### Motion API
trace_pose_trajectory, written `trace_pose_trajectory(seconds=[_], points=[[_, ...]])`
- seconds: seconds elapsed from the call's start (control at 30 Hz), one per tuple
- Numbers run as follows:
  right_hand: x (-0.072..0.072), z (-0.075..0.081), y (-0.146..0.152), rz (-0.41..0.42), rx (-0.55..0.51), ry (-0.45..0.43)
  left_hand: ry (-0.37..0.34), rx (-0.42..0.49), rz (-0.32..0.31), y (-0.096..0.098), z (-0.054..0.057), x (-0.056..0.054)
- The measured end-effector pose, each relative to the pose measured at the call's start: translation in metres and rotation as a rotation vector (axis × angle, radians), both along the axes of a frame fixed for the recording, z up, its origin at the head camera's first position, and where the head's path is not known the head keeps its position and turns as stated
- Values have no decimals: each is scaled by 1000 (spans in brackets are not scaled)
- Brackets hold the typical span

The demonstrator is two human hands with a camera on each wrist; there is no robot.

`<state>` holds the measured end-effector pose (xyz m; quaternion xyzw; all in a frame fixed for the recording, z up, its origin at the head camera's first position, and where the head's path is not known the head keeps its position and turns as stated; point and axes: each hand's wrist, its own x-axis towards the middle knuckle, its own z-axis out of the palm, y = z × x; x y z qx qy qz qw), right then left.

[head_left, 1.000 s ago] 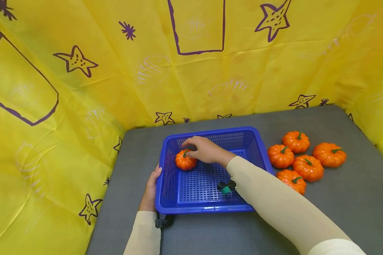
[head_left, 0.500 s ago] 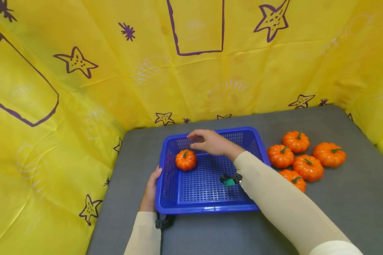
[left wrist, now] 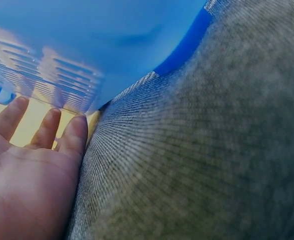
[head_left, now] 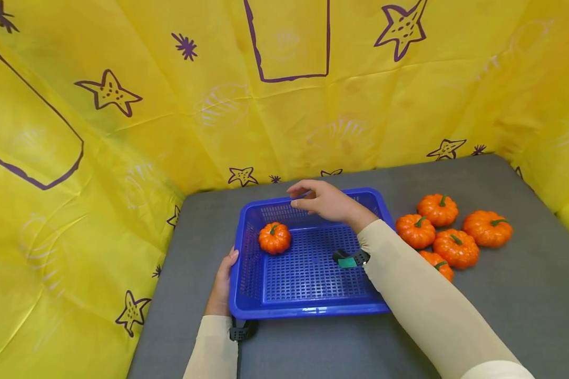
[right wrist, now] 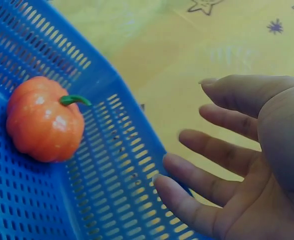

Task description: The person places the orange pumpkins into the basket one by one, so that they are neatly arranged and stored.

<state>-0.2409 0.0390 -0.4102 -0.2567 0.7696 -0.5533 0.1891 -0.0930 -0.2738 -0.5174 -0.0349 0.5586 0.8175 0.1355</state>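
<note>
A blue plastic basket (head_left: 313, 311) with slotted walls sits on the grey table. My left hand (head_left: 223, 281) holds it by its left side, thumb at the rim; in the left wrist view the fingertips touch the slotted wall and the thumb is hidden. One small orange pumpkin (head_left: 275, 238) with a green stem lies inside, towards the far left corner. Over the basket's far rim hovers my right hand (head_left: 326, 201), holding nothing. The right wrist view shows its fingers (right wrist: 202, 180) spread loosely, apart from the pumpkin.
Several more orange pumpkins (head_left: 456, 249) are grouped on the table right of the basket; the right sleeve (head_left: 422, 289) partly covers the nearest. Yellow patterned cloth (head_left: 284, 126) walls stand behind and at both sides of the grey table (head_left: 313, 347).
My right hand has let go of the pumpkin in the basket and moved up, away and to the right. The left hand has stayed at the basket's side.
</note>
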Motion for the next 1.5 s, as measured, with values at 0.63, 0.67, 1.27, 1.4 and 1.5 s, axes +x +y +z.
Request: trace_pose_trajectory(seconds=[0.63,0.67,1.27,1.4,1.5], points=[[12,13,23,-59,-120,86,9,-3,4,4,1,-3],[13,14,24,-62,-122,92,10,-2,3,4,1,-3],[34,10,56,-162,-120,156,10,-2,5,2,0,4],[38,10,64,-182,-114,163,8,-13,12,2,0,3],[42,8,70,-199,-98,170,6,-19,17,3,0,3]])
